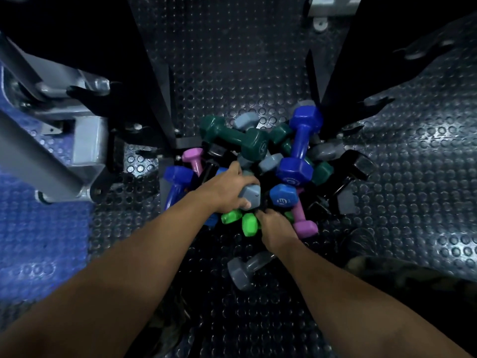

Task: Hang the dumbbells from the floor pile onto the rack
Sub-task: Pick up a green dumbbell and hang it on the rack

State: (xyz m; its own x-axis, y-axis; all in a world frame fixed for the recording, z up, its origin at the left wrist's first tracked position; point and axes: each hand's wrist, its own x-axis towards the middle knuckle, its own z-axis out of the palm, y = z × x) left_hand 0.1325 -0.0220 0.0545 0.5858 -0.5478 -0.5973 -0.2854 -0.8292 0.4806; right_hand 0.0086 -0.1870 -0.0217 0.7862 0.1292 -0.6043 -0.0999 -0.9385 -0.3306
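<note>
**Both hands down in the dumbbell pile**

Much is hard to read here. The right hand (277, 228) reaches into the dark middle of the pile (258, 171); its fingertips vanish among the weights, so whether its grip is spread or closed on something cannot be told. The black rack (144, 81) rises as dark uprights at left and right, their tops cut off by the frame edge and their pegs mostly lost in shadow. Several black dumbbells in the heap blur into the studded rubber floor (413, 202).

The left hand (227, 189) has its grip curled round a grey dumbbell (250, 196), fingers over the shaft and thumb under the near hexagonal head; the far end is buried, so its long axis runs roughly away from the viewer into the heap.

A large blue dumbbell (300, 146) lies on top, axis running near to far. A dark green dumbbell (235, 136) lies crosswise beside it. Another grey dumbbell (245, 270) lies apart on the floor, nearer the person, angled diagonally.
</note>
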